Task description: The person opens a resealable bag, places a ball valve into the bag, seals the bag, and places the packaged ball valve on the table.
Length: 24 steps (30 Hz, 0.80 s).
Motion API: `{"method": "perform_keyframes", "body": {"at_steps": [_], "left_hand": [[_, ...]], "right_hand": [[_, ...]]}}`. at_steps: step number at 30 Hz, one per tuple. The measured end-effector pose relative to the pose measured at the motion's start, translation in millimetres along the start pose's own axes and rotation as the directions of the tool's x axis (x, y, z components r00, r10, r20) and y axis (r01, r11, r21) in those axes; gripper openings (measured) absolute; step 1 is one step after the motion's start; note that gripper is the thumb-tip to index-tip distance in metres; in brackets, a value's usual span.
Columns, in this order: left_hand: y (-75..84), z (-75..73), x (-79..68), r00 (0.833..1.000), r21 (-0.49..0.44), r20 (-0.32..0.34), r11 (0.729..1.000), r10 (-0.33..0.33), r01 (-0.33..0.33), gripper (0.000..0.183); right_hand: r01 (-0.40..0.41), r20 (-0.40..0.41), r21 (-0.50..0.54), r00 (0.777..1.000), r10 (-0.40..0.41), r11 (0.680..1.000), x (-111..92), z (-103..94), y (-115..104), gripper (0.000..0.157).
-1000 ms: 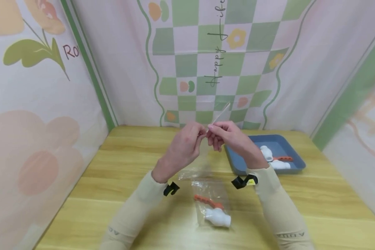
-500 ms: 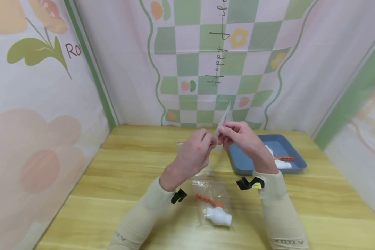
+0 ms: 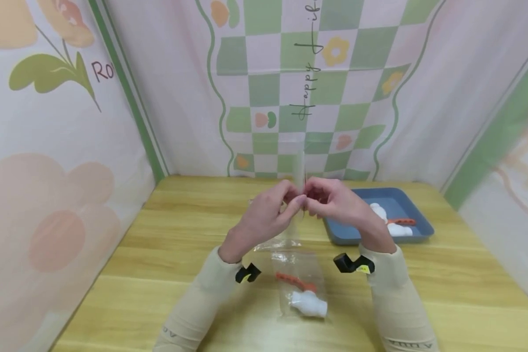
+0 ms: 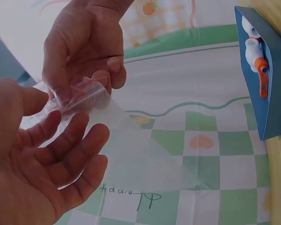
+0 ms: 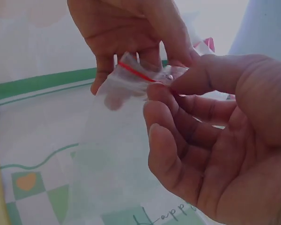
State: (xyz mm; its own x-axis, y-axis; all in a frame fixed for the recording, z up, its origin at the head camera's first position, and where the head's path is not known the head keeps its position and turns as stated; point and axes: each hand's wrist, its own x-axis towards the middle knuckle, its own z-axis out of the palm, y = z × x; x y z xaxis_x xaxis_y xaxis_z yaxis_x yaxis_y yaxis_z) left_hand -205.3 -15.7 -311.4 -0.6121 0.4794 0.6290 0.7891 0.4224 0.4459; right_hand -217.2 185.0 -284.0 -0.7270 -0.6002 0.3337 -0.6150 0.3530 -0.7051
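The left hand (image 3: 266,210) and the right hand (image 3: 343,208) are close together in the air, with their tips almost meeting. The right thumb and first finger pinch the edge of a thin clear bag (image 5: 131,112), and its other fingers curl loosely below. The left thumb and finger seem to be clamped on the same edge, though the plastic makes that spot hard to see. The left hand's other fingers are bent and spread a little.

Half a second ago the bag leaned over to the right. Now it stands straight up above the hands, and both hands are side by side at the edge with the red strip (image 5: 139,72). I think that means the work now is on this edge. I can see nothing inside the bag.

Below the hands, a flat bag (image 3: 279,243) lies on the table (image 3: 158,254). Nearer the person is a full bag (image 3: 286,264), with a white pipe (image 3: 309,304) and a red handle (image 3: 296,280) in it. It has stayed put. To the right, the blue tray (image 3: 387,196) holds more white pipes (image 3: 398,230) and another red handle.
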Motion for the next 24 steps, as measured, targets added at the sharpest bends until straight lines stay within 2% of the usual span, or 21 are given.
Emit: {"method": "perform_keyframes", "body": {"at_steps": [5, 10, 17, 21, 24], "left_hand": [[1.7, -4.1, 0.2, 0.998, -0.008, 0.005, 0.998, -0.059, 0.059, 0.011], [6.2, -10.8, -1.3, 0.997, 0.003, 0.020, 0.997, -0.077, 0.077, 0.009], [14.2, -19.1, -5.9, 0.999, 0.034, 0.043, 0.999, -0.031, 0.030, 0.008], [20.5, -22.0, -9.5, 0.999, 0.112, 0.036, 0.994, 0.013, -0.017, 0.011], [23.2, -22.5, -11.4, 0.998, 0.190, 0.031, 0.980, 0.055, -0.060, 0.012]], "right_hand": [[0.088, -0.007, -0.100, 0.996, -0.089, 0.991, -2.0, 3.9, -3.9, 0.008], [0.178, -0.007, -0.144, 0.983, -0.181, 0.973, -3.3, 6.4, -3.5, 0.013], [0.280, 0.015, -0.168, 0.959, -0.282, 0.945, -4.6, 9.3, -6.7, 0.007], [0.290, 0.016, -0.202, 0.956, -0.293, 0.935, -6.5, 10.5, -11.0, 0.008], [0.290, -0.008, -0.218, 0.954, -0.299, 0.932, -7.8, 11.6, -14.3, 0.011]]}}
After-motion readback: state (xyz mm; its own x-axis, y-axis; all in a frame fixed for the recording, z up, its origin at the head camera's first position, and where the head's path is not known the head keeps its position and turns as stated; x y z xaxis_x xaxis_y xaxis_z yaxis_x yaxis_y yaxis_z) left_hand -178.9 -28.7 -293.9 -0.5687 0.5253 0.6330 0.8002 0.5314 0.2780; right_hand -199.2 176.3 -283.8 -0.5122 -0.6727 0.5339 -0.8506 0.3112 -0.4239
